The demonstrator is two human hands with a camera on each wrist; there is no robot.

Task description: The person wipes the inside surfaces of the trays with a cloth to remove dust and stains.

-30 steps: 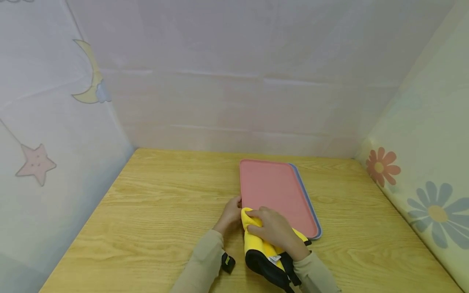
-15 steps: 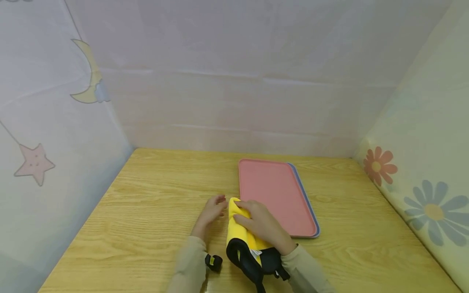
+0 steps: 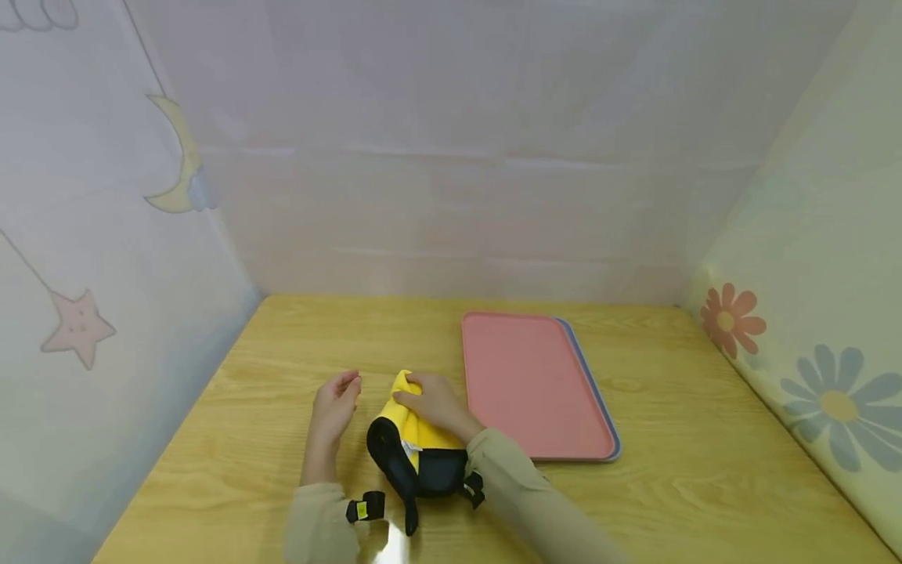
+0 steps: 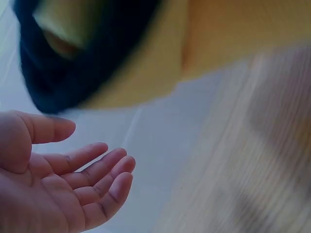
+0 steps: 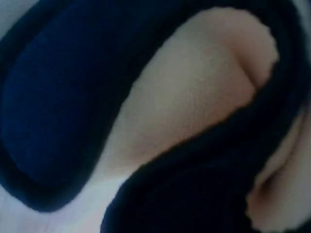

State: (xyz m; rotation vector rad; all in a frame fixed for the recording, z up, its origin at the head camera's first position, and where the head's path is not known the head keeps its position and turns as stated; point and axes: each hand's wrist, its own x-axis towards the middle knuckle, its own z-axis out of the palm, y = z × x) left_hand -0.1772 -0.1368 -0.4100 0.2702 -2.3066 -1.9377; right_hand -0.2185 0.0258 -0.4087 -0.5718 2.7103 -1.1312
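Note:
My right hand [image 3: 438, 403] grips a yellow cloth item [image 3: 430, 435] with black edging and a small white tag, thumb and fingers at its bunched top. The cloth is folded; its full shape cannot be told. My left hand [image 3: 334, 403] is apart from it on the left, holding nothing. In the left wrist view the left hand [image 4: 73, 179] shows its palm and loosely bent fingers, just under the blurred cloth [image 4: 146, 73]. Dark edging and pale folds of the cloth [image 5: 184, 92] fill the right wrist view, where the right hand cannot be made out.
A pink tray [image 3: 535, 384] lies over a blue tray [image 3: 588, 364], whose right edge shows, on the wooden table [image 3: 705, 439]. Fabric walls with printed flowers, a moon and a star stand around the table. Small black devices [image 3: 366, 507] sit by the wrists.
The right hand has carried the yellow cloth left, away from the pink tray. The left hand has drawn back left from the tray's edge. The trays have stayed put.

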